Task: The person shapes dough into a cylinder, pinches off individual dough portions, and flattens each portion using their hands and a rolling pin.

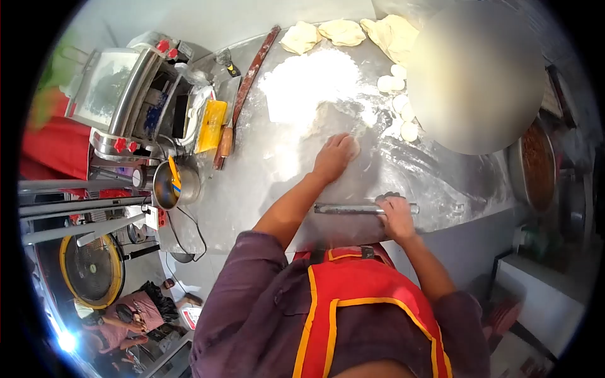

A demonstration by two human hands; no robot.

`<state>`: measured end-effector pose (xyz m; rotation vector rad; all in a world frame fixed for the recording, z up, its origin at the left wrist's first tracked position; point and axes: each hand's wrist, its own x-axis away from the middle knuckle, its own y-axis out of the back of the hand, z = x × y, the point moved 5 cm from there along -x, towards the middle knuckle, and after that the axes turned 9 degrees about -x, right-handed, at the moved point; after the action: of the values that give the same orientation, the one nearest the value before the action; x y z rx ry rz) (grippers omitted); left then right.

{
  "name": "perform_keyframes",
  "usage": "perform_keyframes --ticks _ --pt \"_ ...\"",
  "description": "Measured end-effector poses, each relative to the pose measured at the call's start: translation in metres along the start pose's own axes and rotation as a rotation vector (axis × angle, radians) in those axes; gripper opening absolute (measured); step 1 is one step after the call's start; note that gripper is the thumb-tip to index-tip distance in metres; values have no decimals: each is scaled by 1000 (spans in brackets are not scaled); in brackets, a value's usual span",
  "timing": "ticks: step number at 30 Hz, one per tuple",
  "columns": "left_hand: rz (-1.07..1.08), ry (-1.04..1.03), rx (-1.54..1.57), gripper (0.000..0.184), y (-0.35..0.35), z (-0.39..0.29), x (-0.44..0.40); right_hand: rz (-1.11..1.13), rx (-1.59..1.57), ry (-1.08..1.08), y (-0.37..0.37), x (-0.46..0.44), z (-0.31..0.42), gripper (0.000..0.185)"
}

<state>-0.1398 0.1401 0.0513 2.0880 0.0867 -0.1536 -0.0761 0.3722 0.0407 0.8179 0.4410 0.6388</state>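
Note:
My left hand (336, 156) rests on the floury metal table, fingers curled over a small pale piece of dough (355, 148) that shows past them. Closer to my body, my right hand (396, 217) grips a long shiny metal bar (346, 208) lying crosswise near the table's front edge. A dark part sticks out by its fingertips; what it is, I cannot make out. Beyond my left hand spreads white flour (309, 82). Several small dough balls (401, 104) lie to the right of the flour. Larger dough lumps (341, 33) sit along the back.
At the left stand a metal roller machine (135, 94) and a pot (165, 184). A dark red stick (254, 69) and a yellow scraper (211, 126) lie beside them. A cable (200, 233) hangs over the edge. A round blur hides the back right, near a pan (535, 165).

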Motion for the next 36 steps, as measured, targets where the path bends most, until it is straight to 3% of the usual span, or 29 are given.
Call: perform_keyframes --ticks 2,6,9,11,13,18,24,28,32,34,36 --pt "-103 -67 -47 36 -23 12 13 13 1 -35 0 6 -1 36" --pt "149 -200 63 36 -51 -12 64 32 15 -68 2 -4 3 37" --pt "76 -62 21 35 -28 -18 96 -7 55 -121 2 -7 22 39" --pt "22 -41 -203 46 -21 0 121 -65 106 -127 -6 -10 20 41" --pt "19 55 -337 54 -11 9 139 -124 84 -156 -18 -1 13 53" --pt "77 131 -405 65 -10 19 83 -115 318 -269 -18 -57 -12 60" --pt "-108 60 -524 65 4 49 -65 -273 500 -249 13 -180 -63 60" --pt "-193 42 -502 66 -2 60 -93 -312 496 -176 20 -202 -71 60" --pt "-24 21 -419 68 -1 41 -3 -138 480 -172 -7 -127 -34 62" --pt "114 53 -375 70 -6 29 58 -7 322 -285 -28 -76 -20 62" --pt "18 22 -279 67 -5 19 111 -93 245 -165 -38 -26 1 59"
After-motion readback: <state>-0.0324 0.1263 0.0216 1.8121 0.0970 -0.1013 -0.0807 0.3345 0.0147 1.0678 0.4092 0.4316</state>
